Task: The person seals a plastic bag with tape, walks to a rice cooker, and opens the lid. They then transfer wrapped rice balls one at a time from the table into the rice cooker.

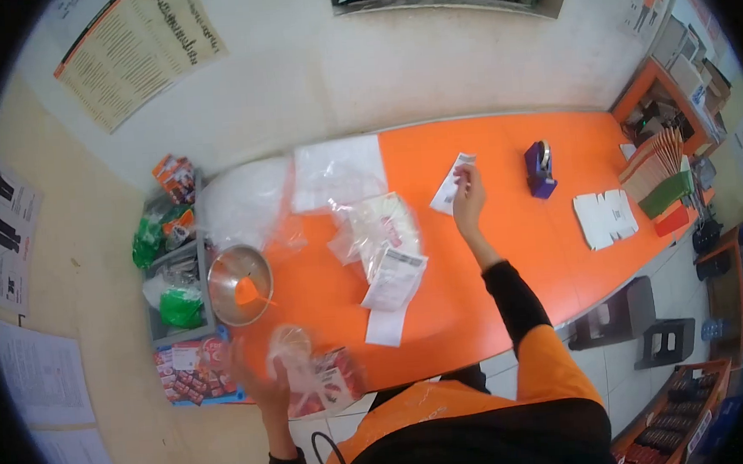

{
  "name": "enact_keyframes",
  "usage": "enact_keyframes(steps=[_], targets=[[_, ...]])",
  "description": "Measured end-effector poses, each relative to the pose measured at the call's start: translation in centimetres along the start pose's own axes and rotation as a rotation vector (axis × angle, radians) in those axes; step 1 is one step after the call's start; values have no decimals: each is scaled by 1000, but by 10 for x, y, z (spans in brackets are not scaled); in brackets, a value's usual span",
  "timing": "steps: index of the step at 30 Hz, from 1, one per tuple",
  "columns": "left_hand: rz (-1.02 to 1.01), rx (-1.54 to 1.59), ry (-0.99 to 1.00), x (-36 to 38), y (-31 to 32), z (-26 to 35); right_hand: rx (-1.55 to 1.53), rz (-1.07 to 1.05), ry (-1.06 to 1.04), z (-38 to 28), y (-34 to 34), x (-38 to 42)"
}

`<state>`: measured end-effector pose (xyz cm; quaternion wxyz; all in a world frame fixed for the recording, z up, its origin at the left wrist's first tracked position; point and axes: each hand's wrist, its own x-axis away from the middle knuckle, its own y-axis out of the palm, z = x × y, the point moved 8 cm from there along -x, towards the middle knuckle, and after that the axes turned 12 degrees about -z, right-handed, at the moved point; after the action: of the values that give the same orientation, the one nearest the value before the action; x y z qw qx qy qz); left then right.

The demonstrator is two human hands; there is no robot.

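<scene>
Over orange counter (509, 249): right hand (468, 200) pinches paper slip (451, 184); left hand (262, 383) grips crinkly clear bag (312, 372).

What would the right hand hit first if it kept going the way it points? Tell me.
The right hand, holding a paper slip, points across the orange counter toward the wall. Only bare counter shows ahead, then the wall; depth is unclear.

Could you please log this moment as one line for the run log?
left hand: holds clear plastic packet | right hand: holds white paper slip above orange counter | nearby: steel bowl
</scene>
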<state>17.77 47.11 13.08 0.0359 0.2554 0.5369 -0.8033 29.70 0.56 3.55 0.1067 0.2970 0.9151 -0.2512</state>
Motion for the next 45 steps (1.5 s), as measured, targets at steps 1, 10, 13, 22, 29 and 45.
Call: enact_keyframes(steps=[1,10,13,22,29,45], targets=[[88,-73,-8,1,-3,17,164,-81,24,38,8,-26],[-147,412,171,15,150,233,861,-738,-105,141,-18,89],[-295,622,243,12,223,320,751,-875,-108,132,-68,146],[-607,1054,103,-95,403,459,237,-98,328,246,-252,-42],[-1302,1608,-508,-116,526,503,-531,-246,633,286,-220,-58],[-701,508,214,-159,525,504,-160,-260,413,253,-238,64]])
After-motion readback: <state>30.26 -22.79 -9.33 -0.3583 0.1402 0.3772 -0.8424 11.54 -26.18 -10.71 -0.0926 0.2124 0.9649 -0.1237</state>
